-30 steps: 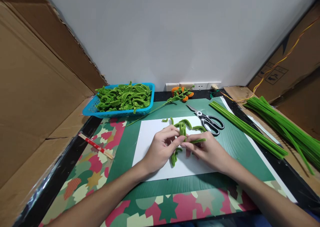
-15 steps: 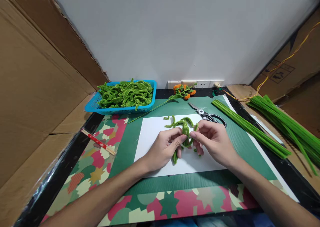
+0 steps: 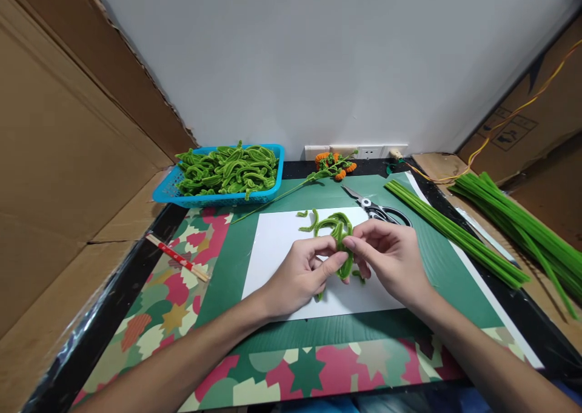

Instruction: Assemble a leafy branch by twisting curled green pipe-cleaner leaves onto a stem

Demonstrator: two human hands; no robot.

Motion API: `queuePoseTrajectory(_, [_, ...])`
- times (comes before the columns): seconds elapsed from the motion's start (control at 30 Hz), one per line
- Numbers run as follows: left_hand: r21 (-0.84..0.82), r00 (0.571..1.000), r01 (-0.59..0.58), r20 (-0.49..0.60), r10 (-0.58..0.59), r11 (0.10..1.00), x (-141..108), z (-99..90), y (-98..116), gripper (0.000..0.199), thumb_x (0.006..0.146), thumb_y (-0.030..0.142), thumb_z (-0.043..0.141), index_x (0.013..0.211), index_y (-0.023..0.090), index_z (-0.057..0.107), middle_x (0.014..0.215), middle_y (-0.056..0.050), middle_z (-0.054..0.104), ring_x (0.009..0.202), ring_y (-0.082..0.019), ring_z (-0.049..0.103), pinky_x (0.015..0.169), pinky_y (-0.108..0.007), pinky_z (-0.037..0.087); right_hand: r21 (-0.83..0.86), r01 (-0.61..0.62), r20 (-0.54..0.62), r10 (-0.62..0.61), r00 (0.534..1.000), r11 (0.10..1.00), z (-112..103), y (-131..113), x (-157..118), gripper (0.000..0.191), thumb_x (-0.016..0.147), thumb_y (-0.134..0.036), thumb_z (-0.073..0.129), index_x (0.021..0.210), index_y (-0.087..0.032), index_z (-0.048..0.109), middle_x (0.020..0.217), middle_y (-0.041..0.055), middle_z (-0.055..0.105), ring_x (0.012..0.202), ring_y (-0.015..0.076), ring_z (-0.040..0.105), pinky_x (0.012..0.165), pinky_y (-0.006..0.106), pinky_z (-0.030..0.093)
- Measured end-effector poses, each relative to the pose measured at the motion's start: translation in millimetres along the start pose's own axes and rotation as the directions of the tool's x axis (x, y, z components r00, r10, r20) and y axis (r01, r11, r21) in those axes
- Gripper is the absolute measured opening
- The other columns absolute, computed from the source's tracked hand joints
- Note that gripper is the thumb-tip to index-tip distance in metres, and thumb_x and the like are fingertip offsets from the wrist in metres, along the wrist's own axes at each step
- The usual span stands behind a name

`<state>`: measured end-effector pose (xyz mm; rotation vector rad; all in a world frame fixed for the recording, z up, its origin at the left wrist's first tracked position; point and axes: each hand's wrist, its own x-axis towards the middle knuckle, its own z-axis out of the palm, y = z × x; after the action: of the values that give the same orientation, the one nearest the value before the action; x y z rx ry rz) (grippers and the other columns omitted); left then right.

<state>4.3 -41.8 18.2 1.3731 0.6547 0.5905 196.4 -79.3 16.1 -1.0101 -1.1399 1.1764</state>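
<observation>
Between my two hands is a looped green pipe cleaner [image 3: 344, 267], held above a white sheet of paper [image 3: 268, 249]. My left hand [image 3: 302, 275] pinches it between thumb and fingers from the left. From the right, the thumb and forefinger of my right hand [image 3: 391, 255] close on its upper part. Short bent green pipe cleaner pieces [image 3: 313, 221] lie on the paper behind and around my hands. Some of these are partly hidden by my fingers.
A blue basket [image 3: 159, 193] heaped with green pipe cleaner pieces stands at the back left. Orange pipe cleaner flowers [image 3: 339, 164] on a green stem, scissors [image 3: 366, 203], long green pipe cleaners [image 3: 454, 234] and chopsticks in a red wrapper [image 3: 177, 257] lie around the paper.
The looped pipe cleaner has turned and shifted slightly right. A loose strand that stood up by my right fingers is now bent in against the loop.
</observation>
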Motion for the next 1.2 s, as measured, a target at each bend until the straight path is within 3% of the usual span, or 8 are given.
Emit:
queuePoseTrajectory(0.13, [-0.031, 1.000, 0.000, 0.012, 0.000, 1.000, 1.2, 0.3, -0.8, 0.034, 0.103, 0.049, 0.070, 0.100, 0.015, 0.065, 0.080, -0.001, 0.070, 0.041, -0.002, 0.040, 0.036, -0.016, 0.026, 0.110, -0.044, 0.074, 0.036, 0.997, 0.993, -0.4, 1.7, 4.4, 0.030, 0.083, -0.036, 0.094, 0.082, -0.018, 0.070, 0.056, -0.0039, 0.065, 0.039, 0.0109, 0.058, 0.039, 0.020, 0.043])
queuePoseTrajectory(0.33, [-0.078, 1.000, 0.029, 0.000, -0.029, 0.997, 0.5, -1.2, -3.4, 0.036, 0.103, 0.051, 0.070, 0.099, 0.018, 0.058, 0.078, 0.004, 0.058, 0.042, -0.001, 0.034, 0.038, -0.016, 0.023, 0.100, -0.018, 0.051, 0.013, 0.999, 0.995, 0.0, 1.9, 6.3, 0.030, 0.081, -0.036, 0.095, 0.087, -0.019, 0.071, 0.070, -0.0031, 0.067, 0.043, 0.0108, 0.061, 0.039, 0.021, 0.045])
queuePoseTrajectory(0.47, [-0.121, 1.000, 0.010, -0.005, -0.010, 0.993, -0.2, -1.0, -1.0, 0.035, 0.103, 0.051, 0.070, 0.100, 0.018, 0.060, 0.076, 0.005, 0.049, 0.055, -0.005, 0.035, 0.046, -0.016, 0.025, 0.096, -0.015, 0.054, 0.010, 0.998, 0.995, -1.6, -0.2, 6.2, 0.030, 0.081, -0.038, 0.095, 0.088, -0.018, 0.074, 0.074, -0.0019, 0.069, 0.043, 0.0108, 0.061, 0.039, 0.022, 0.047])
queuePoseTrajectory(0.57, [-0.085, 1.000, -0.014, -0.022, 0.012, 0.996, 0.0, -0.2, 2.1, 0.036, 0.105, 0.052, 0.067, 0.098, 0.017, 0.060, 0.076, 0.003, 0.054, 0.061, -0.007, 0.041, 0.051, -0.018, 0.031, 0.092, -0.017, 0.050, 0.013, 0.999, 0.996, -2.6, -0.5, 6.4, 0.031, 0.080, -0.040, 0.096, 0.086, -0.018, 0.074, 0.073, -0.0018, 0.068, 0.043, 0.0112, 0.062, 0.039, 0.023, 0.048])
queuePoseTrajectory(0.77, [-0.039, 0.999, 0.001, 0.040, 0.000, 0.999, 1.3, 1.0, 4.4, 0.044, 0.109, 0.055, 0.057, 0.094, 0.015, 0.063, 0.065, 0.003, 0.058, 0.049, -0.005, 0.031, 0.047, -0.021, 0.023, 0.082, -0.031, 0.044, 0.028, 0.999, 0.996, -3.2, -0.3, 6.7, 0.033, 0.081, -0.043, 0.095, 0.086, -0.019, 0.073, 0.066, -0.0031, 0.066, 0.042, 0.0117, 0.061, 0.038, 0.022, 0.047])
queuePoseTrajectory(1.0, [-0.066, 0.998, -0.022, -0.057, 0.018, 0.998, 3.6, 2.4, 2.2, 0.032, 0.108, 0.052, 0.061, 0.118, 0.022, 0.053, 0.059, 0.010, 0.051, 0.048, -0.008, 0.035, 0.047, -0.018, 0.025, 0.047, -0.022, -0.007, 0.023, 1.000, 0.999, -1.7, -2.1, 7.4, 0.036, 0.079, -0.046, 0.096, 0.086, -0.020, 0.072, 0.072, -0.0027, 0.067, 0.041, 0.0116, 0.062, 0.037, 0.023, 0.048])
queuePoseTrajectory(1.1, [-0.066, 0.993, -0.055, -0.107, 0.048, 0.996, 4.1, 1.8, -0.6, 0.030, 0.109, 0.051, 0.061, 0.115, 0.023, 0.052, 0.064, 0.010, 0.048, 0.050, -0.007, 0.038, 0.048, -0.017, 0.026, 0.061, -0.050, -0.001, 0.050, 0.999, 0.997, 0.7, -4.0, 7.1, 0.037, 0.080, -0.049, 0.094, 0.088, -0.021, 0.072, 0.066, -0.0032, 0.065, 0.041, 0.0156, 0.065, 0.037, 0.025, 0.052])
queuePoseTrajectory(1.2, [-0.057, 0.989, -0.088, -0.122, 0.080, 0.995, 3.8, 0.7, -3.8, 0.029, 0.108, 0.050, 0.062, 0.108, 0.022, 0.054, 0.071, 0.008, 0.048, 0.053, -0.006, 0.042, 0.050, -0.018, 0.029, 0.080, -0.051, 0.005, 0.050, 0.999, 0.996, 3.1, -7.1, 5.9, 0.036, 0.080, -0.049, 0.094, 0.090, -0.021, 0.073, 0.072, -0.0012, 0.070, 0.043, 0.0177, 0.068, 0.038, 0.028, 0.055])
